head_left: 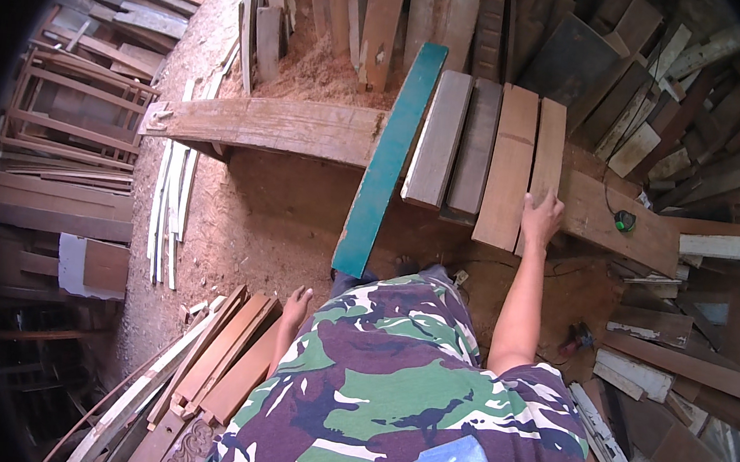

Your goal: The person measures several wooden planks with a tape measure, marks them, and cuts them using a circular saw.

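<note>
The right hand (541, 218) reaches forward with the arm extended and rests on the near end of a narrow brown plank (549, 150). The fingers lie flat over the plank's end; whether they curl around its edge cannot be told. This plank is the rightmost of a row of boards that lean with their upper ends on a thick wooden beam (265, 125), which runs crosswise over the sawdust floor (248, 220).

Just beside the narrow plank, touching its left edge, lies a wider brown plank (507, 168). Further left come a dark grey board (474, 148) and a pale grey board (438, 136), side by side. At the left end of the row a long teal board (387, 162) slants across the beam, its near end down on the floor close to the person's feet.

The left hand (296, 305) hangs low beside the camouflage shirt (393, 374), fingers loose and open, holding nothing. It is nearest to a stack of reddish-brown boards (222, 359) at the lower left corner of the floor.

A bundle of thin white slats (169, 213) lies on the floor below the left end of the beam. A small green object (624, 221) with a black cord sits on a broad board to the right of the right hand.
</note>
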`<state>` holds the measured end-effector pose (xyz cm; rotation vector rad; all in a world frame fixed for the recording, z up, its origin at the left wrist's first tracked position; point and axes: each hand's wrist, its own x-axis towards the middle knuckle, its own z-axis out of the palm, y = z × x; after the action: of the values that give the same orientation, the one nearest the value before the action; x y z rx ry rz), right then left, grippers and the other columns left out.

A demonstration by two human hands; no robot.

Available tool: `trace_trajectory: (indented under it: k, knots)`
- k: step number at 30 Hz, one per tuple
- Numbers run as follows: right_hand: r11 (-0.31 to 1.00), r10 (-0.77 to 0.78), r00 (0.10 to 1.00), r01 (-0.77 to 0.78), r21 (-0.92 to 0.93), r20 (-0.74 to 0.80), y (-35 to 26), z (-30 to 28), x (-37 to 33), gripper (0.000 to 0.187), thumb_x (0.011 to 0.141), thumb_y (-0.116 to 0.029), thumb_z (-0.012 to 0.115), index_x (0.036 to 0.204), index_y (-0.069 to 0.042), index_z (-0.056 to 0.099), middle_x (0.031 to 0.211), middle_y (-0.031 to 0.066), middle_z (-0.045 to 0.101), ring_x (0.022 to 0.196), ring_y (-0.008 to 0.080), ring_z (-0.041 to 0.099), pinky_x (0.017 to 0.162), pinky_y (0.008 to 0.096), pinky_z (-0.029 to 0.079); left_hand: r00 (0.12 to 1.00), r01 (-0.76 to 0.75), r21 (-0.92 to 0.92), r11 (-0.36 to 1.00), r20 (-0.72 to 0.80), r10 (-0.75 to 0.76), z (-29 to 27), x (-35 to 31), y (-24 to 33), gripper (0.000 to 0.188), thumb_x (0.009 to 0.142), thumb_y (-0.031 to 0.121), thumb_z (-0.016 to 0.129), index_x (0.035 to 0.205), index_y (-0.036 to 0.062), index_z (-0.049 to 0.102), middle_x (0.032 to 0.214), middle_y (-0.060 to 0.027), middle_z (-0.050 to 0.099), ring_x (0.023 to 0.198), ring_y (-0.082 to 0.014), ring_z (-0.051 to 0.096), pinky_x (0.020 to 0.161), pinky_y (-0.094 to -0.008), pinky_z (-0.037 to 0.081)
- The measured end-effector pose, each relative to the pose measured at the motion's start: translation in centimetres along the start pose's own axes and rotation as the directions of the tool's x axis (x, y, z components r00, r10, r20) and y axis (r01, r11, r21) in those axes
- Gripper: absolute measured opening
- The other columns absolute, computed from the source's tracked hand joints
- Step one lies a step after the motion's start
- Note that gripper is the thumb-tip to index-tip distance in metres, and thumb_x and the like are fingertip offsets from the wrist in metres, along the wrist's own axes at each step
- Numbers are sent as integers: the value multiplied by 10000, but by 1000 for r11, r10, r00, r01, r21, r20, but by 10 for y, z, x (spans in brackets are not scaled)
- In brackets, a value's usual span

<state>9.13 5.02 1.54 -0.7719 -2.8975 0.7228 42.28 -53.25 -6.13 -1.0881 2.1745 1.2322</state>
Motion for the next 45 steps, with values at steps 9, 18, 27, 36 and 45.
trace_trajectory:
  k: [9,18,27,36,45]
  knots:
    - [985,168,986,-168,34,20,28,-4,-2,801,977,-443,677,1648,-193,318,1483,265,526,1374,438,521,1131,525,443,994,78,-20,997,73,-76,32,24,-83,749,987,487,683,1503,-33,526,1425,-255,637,1320,-332,622,1094,-392,491]
    - [897,-361,926,378,228,-114,-101,22,-69,758,908,-391,775,1526,-49,501,1388,253,572,1314,428,531,1141,512,421,987,141,28,990,75,-143,34,19,-163,711,982,503,690,1426,-46,607,1393,-231,666,1296,-288,637,1088,-371,492]
    - [961,-267,961,271,-50,74,-217,88,-88,1126,770,-584,845,1641,-107,314,1519,317,358,1353,486,418,1153,572,361,988,151,-12,988,48,-150,32,10,-139,669,1000,477,672,1444,-17,599,1403,-218,664,1288,-283,642,1088,-374,489]
    - [953,-286,958,287,-92,25,-211,97,-84,1065,786,-514,840,1640,-149,319,1521,308,332,1372,501,388,1162,589,343,984,169,-52,984,66,-165,47,-2,-155,639,1010,461,657,1480,34,584,1408,-231,657,1292,-287,641,1094,-379,484]
    - [644,-680,722,671,367,-128,-238,65,-156,601,883,-170,746,1435,-44,545,1327,219,513,1272,405,498,1119,525,388,949,309,-41,950,-52,-310,43,-36,-200,656,986,529,644,1428,44,641,1422,-220,651,1324,-346,623,1139,-403,451]
